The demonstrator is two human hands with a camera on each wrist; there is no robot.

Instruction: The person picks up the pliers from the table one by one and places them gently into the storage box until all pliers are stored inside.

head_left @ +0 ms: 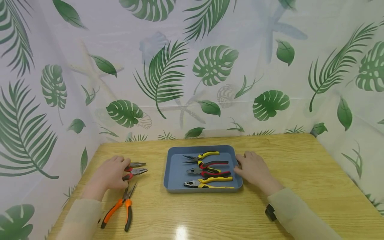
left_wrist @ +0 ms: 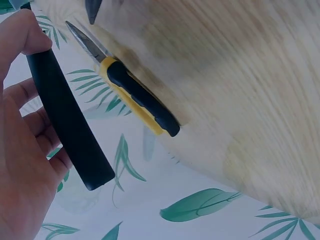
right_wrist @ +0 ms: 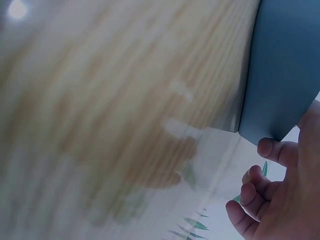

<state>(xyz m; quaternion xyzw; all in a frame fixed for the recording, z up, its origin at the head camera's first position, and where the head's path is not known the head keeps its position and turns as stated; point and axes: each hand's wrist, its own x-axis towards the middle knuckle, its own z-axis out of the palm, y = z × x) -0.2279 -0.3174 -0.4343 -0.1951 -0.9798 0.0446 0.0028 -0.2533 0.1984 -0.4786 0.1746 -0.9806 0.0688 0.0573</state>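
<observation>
My left hand (head_left: pixel 112 171) is at the table's left side and grips combination pliers (head_left: pixel 138 171) with red-and-black handles. In the left wrist view, my thumb lies on a black handle (left_wrist: pixel 70 120) with the fingers behind it. Right behind them are yellow-and-black needle-nose pliers (left_wrist: pixel 135 95). Orange-and-black long-nose pliers (head_left: pixel 127 201) lie spread just in front of that hand. My right hand (head_left: pixel 255 168) holds the right rim of a blue tray (head_left: pixel 174 170), thumb over the edge and a fingertip against the outer wall (right_wrist: pixel 280 65).
Inside the tray lie yellow needle-nose pliers (head_left: pixel 207 155), red-and-black pliers (head_left: pixel 214 174) and yellow-and-black combination pliers (head_left: pixel 210 181). The wooden table (head_left: pixel 180 213) meets a leaf-print cloth (head_left: pixel 192 83) at the back and sides.
</observation>
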